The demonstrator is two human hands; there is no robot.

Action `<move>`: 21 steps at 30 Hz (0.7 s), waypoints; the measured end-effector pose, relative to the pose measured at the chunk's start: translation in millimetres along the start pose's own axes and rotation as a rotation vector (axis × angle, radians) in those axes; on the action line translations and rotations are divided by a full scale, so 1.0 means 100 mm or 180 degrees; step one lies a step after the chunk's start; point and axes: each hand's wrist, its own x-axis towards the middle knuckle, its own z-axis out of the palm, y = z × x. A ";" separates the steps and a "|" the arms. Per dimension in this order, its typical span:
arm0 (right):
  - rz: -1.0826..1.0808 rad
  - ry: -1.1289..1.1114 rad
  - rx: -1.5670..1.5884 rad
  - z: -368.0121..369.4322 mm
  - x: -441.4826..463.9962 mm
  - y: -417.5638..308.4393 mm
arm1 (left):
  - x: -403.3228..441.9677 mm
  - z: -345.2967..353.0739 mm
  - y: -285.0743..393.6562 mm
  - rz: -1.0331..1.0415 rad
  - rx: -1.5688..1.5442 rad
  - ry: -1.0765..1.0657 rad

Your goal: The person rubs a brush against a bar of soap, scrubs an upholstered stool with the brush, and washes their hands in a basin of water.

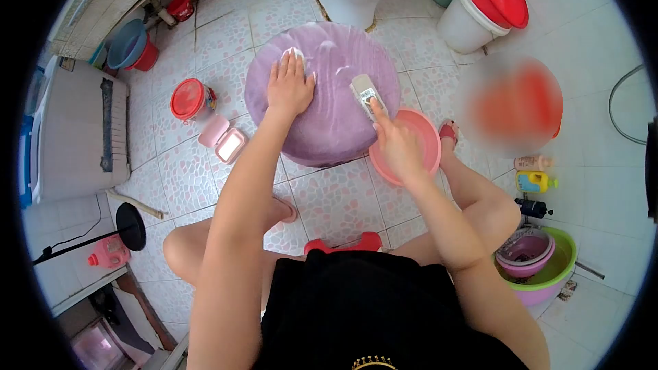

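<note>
Scrubbing is apparently occupying the right grip point(395, 141), clamped on a pale brush-like block point(362, 85); the left grip point(290, 87) is lying flat, unclasped, a purple cover point(327, 113) beneath both; the next stroke is likely needing steady pressure.

On pouf point(329, 130): left fingers point(284, 70) at left, brush point(360, 83) under right fingers point(377, 109) at right. Basin point(423, 138) beside pouf, near right. Soap box point(229, 145), lidded tub point(186, 99) to left. Toilet point(353, 0) behind. Far right: bottles point(530, 182), then nested basins point(567, 253) nearer.
</note>
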 end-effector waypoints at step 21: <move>0.0173 0.0113 0.0348 0.24 1.18 -0.31 | -1.38 -0.72 0.70 0.0518 -0.1398 -0.0147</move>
